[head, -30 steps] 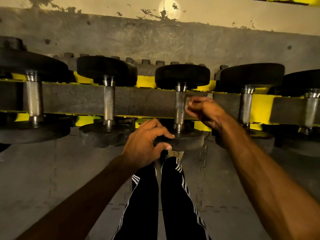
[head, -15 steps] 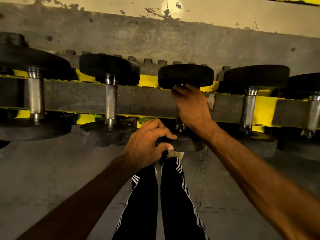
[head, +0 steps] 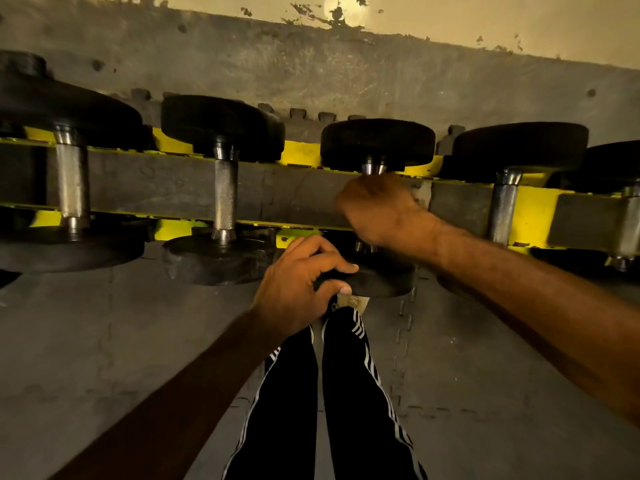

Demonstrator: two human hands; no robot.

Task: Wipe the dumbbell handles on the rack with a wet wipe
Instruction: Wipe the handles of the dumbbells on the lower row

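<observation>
Right now the right hand (head: 382, 211) is clenched round the handle (head: 372, 167) of the middle dumbbell (head: 377, 142), knuckles toward the camera, with only a short piece of steel showing above it and another below. The left hand (head: 294, 282) grips the near head (head: 381, 280) of that same dumbbell, fingers over the top edge and thumb under it, apparently to steady it.

The wet wipe cannot be seen (most likely it is folded inside the right palm against the metal, but that is a guess).

As for progress, this looks like the middle of the job. One handle is being worked, and four more are in sight on the yellow rack (head: 301, 152):
- the knurled handle (head: 225, 195) just left of the left hand
- a thicker handle (head: 71, 183) well beyond it
- a third handle (head: 504, 207) to the right of the right hand
- an end handle (head: 630, 223) at the far right edge

None of them looks wet or streaked in this dim light, so I cannot tell which have been done already. Those to the right may be waiting, if the work runs left to right.

Striped trousers (head: 346, 393) stand below both hands.
</observation>
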